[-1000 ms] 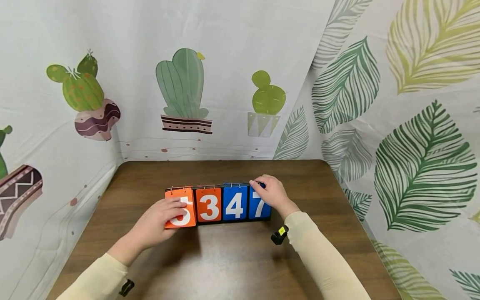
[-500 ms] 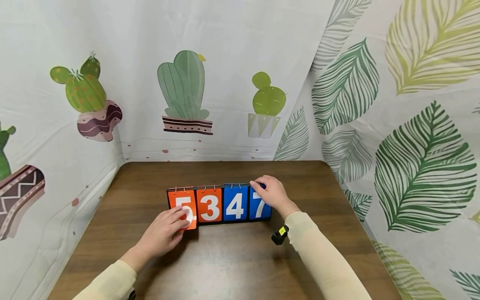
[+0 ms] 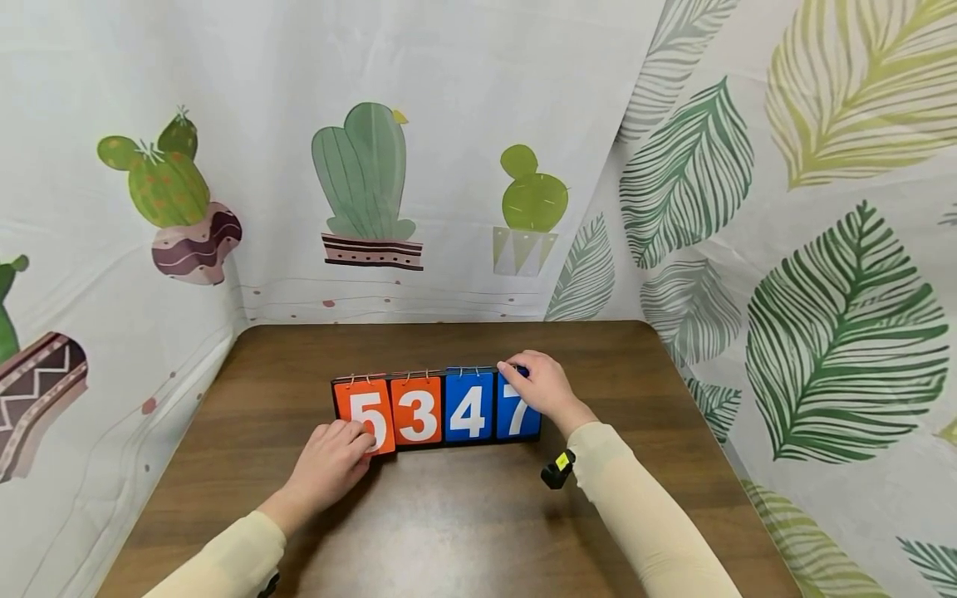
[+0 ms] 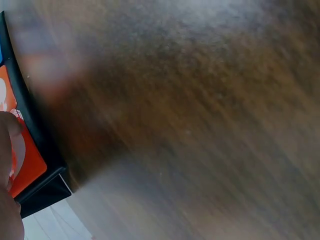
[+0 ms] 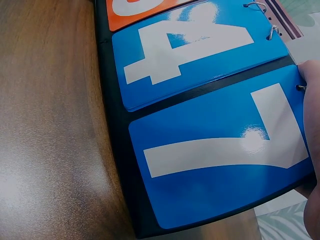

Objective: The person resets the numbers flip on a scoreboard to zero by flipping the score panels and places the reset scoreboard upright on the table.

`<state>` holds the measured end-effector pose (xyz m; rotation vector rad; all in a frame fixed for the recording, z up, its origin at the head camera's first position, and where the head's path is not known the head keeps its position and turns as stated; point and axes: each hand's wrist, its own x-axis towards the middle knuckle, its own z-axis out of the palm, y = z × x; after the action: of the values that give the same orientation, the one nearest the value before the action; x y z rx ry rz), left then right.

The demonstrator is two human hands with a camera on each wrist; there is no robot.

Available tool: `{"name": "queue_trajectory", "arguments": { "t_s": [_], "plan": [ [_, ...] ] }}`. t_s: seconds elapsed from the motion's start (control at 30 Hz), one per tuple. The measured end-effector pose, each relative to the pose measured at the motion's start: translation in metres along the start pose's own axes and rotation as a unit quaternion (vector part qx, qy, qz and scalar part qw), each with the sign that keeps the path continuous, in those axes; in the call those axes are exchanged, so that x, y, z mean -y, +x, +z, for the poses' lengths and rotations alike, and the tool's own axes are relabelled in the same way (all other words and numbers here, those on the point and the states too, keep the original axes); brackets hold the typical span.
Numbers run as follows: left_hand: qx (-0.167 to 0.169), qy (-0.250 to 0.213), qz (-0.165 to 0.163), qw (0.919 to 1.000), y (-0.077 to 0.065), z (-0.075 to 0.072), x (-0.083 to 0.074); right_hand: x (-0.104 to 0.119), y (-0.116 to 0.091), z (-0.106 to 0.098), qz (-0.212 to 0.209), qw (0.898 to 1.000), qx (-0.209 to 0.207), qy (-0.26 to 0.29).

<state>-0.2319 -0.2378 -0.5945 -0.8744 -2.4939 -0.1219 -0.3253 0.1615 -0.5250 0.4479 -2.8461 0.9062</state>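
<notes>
A black flip scoreboard (image 3: 444, 415) stands on the table, its ringed number cards reading 5, 3, 4, 7. Two cards are orange and two blue. My left hand (image 3: 329, 465) has bent fingers resting on the lower left of the orange 5 card (image 3: 374, 394); its thumb is hidden in the head view. The bottom of that card sits slightly lower than its neighbours. At the top right corner, my right hand (image 3: 546, 386) grips the scoreboard's upper edge above the blue 7 card (image 5: 200, 115), its fingers partly hidden behind the board.
The brown wooden table (image 3: 449, 531) has rounded far corners. Behind it hangs a white cloth (image 3: 449, 50) printed with potted cacti, and a leaf-patterned cloth (image 3: 688, 50) hangs at the right. A dark wrist strap (image 3: 557, 469) with a yellow tag shows by the right cuff.
My left hand has slid down and right over the 5 card, uncovering more of the digit, while the card has settled back against the board. My right hand has kept its place.
</notes>
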Motion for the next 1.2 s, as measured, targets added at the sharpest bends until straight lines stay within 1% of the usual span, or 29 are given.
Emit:
{"name": "queue_trajectory", "arguments": {
  "t_s": [0.1,0.2,0.3,0.47,0.6,0.67,0.73,0.8,0.83,0.87,0.9,0.97,1.0,1.03,1.1,1.17,1.2],
  "plan": [
    [0.012,0.017,-0.019,0.9996,0.000,0.002,-0.001,0.000,0.000,0.000,0.000,1.000,0.000,-0.001],
    [0.016,0.032,-0.028,0.9990,0.000,0.004,-0.001,0.000,0.000,0.001,-0.001,1.000,-0.001,-0.001],
    [0.009,0.044,-0.029,0.9986,0.000,0.007,-0.001,-0.001,0.000,0.002,-0.001,1.000,-0.002,-0.001],
    [-0.011,0.056,-0.027,0.9980,0.004,0.010,0.001,-0.001,0.001,0.003,0.000,1.000,-0.004,0.000],
    [-0.013,0.053,-0.029,0.9981,0.007,0.009,0.002,-0.001,0.001,0.004,0.000,1.000,-0.003,0.000],
    [-0.010,0.041,-0.031,0.9986,0.008,0.007,0.002,-0.001,0.001,0.004,-0.002,1.000,0.000,0.000],
    [-0.010,0.012,-0.030,0.9994,0.012,0.002,0.002,-0.001,0.001,0.004,-0.003,1.000,0.001,0.000],
    [-0.015,-0.039,-0.023,0.9989,0.020,-0.005,0.002,-0.001,0.001,0.004,-0.002,1.000,-0.001,0.001],
    [-0.021,-0.070,-0.019,0.9971,0.025,-0.010,0.003,-0.001,0.001,0.003,0.000,1.000,-0.002,0.001],
    [-0.027,-0.105,-0.019,0.9939,0.032,-0.016,0.002,-0.001,0.001,0.003,0.000,1.000,-0.002,0.001],
    [-0.035,-0.143,-0.021,0.9888,0.039,-0.023,0.002,-0.001,0.001,0.002,0.001,1.000,-0.003,0.000],
    [-0.053,-0.216,-0.039,0.9742,0.053,-0.038,0.003,-0.001,0.001,0.001,0.004,1.000,-0.003,0.001],
    [-0.061,-0.252,-0.057,0.9642,0.059,-0.046,0.003,-0.001,0.001,0.001,0.003,1.000,-0.002,-0.001],
    [-0.068,-0.286,-0.079,0.9524,0.065,-0.054,0.004,-0.002,0.001,0.001,0.003,1.000,-0.001,-0.001],
    [-0.069,-0.344,-0.131,0.9274,0.078,-0.072,0.007,-0.002,0.001,0.001,0.002,1.000,0.002,-0.001],
    [-0.047,-0.380,-0.185,0.9050,0.091,-0.088,0.016,-0.001,0.001,0.001,0.002,1.000,0.003,0.000],
    [-0.027,-0.393,-0.207,0.8957,0.097,-0.094,0.022,-0.002,0.001,0.001,0.002,1.000,0.002,0.000]
  ]
}}
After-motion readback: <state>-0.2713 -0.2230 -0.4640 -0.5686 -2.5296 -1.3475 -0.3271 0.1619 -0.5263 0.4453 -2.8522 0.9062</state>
